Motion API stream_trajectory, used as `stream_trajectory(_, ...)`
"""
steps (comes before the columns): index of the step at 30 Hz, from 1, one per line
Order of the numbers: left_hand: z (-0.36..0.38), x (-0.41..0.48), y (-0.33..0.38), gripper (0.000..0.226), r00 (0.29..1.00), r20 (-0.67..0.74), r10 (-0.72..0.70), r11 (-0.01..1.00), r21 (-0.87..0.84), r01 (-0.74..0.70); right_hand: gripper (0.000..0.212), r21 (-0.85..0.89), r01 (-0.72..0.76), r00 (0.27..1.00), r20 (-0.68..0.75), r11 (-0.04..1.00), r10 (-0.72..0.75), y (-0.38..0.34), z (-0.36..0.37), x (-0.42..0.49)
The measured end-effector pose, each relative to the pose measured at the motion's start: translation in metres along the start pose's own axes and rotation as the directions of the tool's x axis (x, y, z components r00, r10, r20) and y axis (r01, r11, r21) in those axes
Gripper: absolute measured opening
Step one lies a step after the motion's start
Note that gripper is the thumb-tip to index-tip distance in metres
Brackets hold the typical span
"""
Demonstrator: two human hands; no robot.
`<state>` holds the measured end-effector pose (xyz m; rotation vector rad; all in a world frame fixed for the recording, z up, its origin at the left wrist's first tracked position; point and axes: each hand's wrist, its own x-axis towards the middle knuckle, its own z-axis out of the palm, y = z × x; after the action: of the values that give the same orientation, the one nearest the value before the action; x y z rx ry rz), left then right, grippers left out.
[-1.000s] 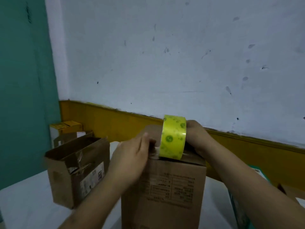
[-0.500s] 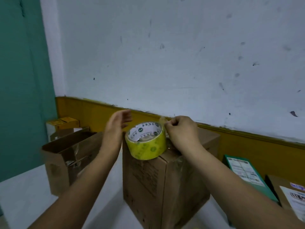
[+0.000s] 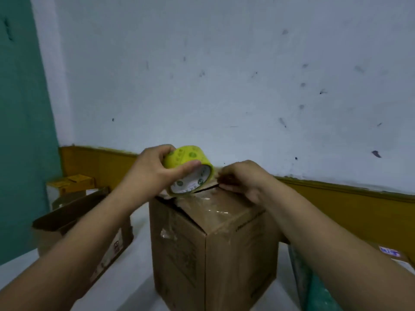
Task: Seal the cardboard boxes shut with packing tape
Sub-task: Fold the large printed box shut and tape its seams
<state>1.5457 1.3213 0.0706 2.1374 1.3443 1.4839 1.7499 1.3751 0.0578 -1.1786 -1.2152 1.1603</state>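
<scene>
A teal wall (image 3: pixel 24 131) fills the far left. Beside it a small yellow box (image 3: pixel 74 181) stands against the wall, and nearer lies an open cardboard box (image 3: pixel 74 221) with its flaps up, on the white counter (image 3: pixel 134 277).

The left grip (image 3: pixel 152 173), a bare hand, is wrapped around the yellow tape roll (image 3: pixel 190 158), thumb across the near side and fingers over the top. The roll is tilted so that its white printed core faces the camera, and its lower edge touches the far left part of the top of the tall cardboard box (image 3: pixel 213 248). That box stands upright in the middle of the counter with one corner turned toward the camera. Shiny clear tape already lies across its top flaps.

Just right of the roll, the right grip (image 3: pixel 244 180) rests on the far edge of the box top, fingers curled and narrow, pinching the loose tape end (image 3: pixel 214 176) drawn from the roll.

At the near right a green package (image 3: pixel 312 288) leans beside the box, and a labelled parcel (image 3: pixel 393 254) lies at the right edge.
</scene>
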Motion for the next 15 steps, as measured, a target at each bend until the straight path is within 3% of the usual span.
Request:
stream_trajectory(2,0.008,0.031,0.015,0.074,0.993,0.089,-0.076,0.997,0.029,0.074,0.012,0.039,-0.072,0.997,0.027,0.997,0.071,0.003,-0.014,0.015)
stream_trajectory(5,0.035,0.065,0.027,0.059,0.97,0.195,-0.147,0.987,0.1,0.129,0.023,0.019,-0.065,0.998,-0.025,0.998,0.065,0.007,-0.034,0.035)
stream_trajectory(11,0.089,0.108,0.038,0.054,0.939,0.222,-0.262,0.957,0.184,0.224,0.012,-0.321,-0.028,0.994,-0.112,0.947,-0.008,0.005,-0.071,0.064)
stream_trajectory(15,0.109,0.118,0.024,0.058,0.906,0.249,-0.342,0.93,0.232,0.287,0.022,-0.292,-0.064,0.984,-0.176,0.954,0.012,0.012,-0.086,0.083)
